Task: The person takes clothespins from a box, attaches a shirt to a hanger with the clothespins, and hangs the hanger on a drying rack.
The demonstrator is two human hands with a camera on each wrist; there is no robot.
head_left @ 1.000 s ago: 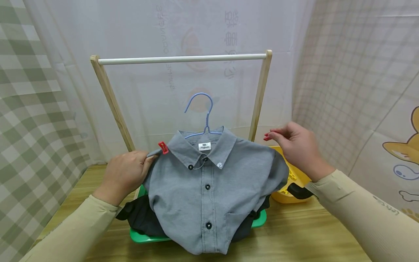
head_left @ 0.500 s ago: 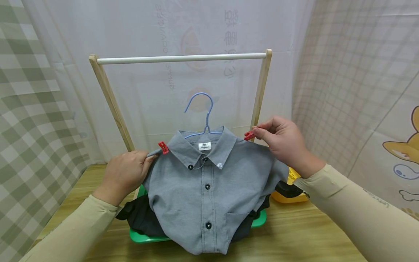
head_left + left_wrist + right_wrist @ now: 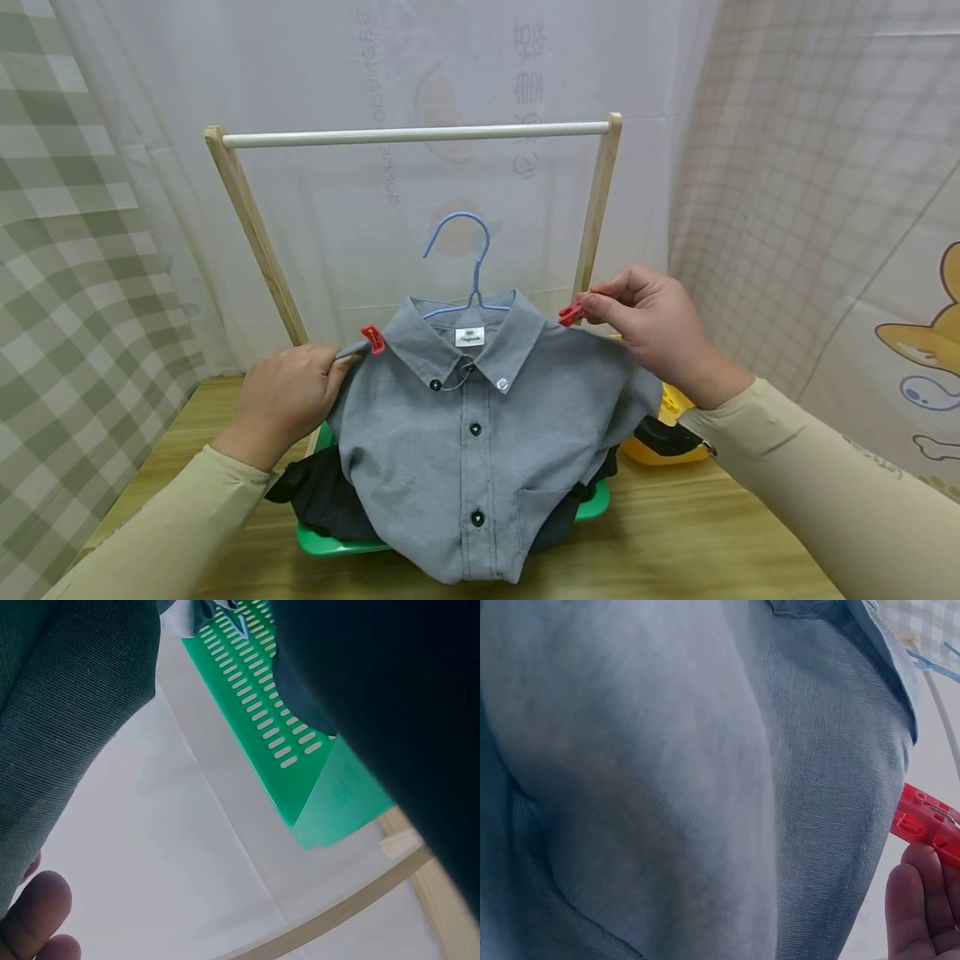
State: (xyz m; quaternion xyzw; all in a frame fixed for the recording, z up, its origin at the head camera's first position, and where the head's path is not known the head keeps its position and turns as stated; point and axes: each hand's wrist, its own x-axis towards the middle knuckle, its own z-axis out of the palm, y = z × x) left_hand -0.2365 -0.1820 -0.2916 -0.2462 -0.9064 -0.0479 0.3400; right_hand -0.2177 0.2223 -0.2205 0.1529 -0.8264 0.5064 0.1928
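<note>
A grey short-sleeved shirt [image 3: 427, 450] hangs on a blue hanger [image 3: 480, 258], its collar buttoned around the hook's base. My left hand [image 3: 288, 404] grips the shirt's shoulder at the left end of the hanger. Just inboard of those fingers, a red clothespin [image 3: 372, 339] is clipped on that shoulder. My right hand [image 3: 656, 325] pinches a second red clothespin [image 3: 572, 313], whose tip is right at the other shoulder seam. In the right wrist view this clothespin [image 3: 930, 821] overlaps the cloth's edge, fingertips against its side.
Behind the shirt stands a wooden rack with a white bar [image 3: 420, 136]. Under the shirt sits a green basket [image 3: 337, 546] with dark cloth in it. A yellow basket [image 3: 652, 454] with yellow clothespins is at the right, partly behind my right wrist.
My right hand has come left with its red clothespin, from beyond the sleeve to the shirt's right shoulder. Then it has stayed nearly still. The left hand holds its place.
</note>
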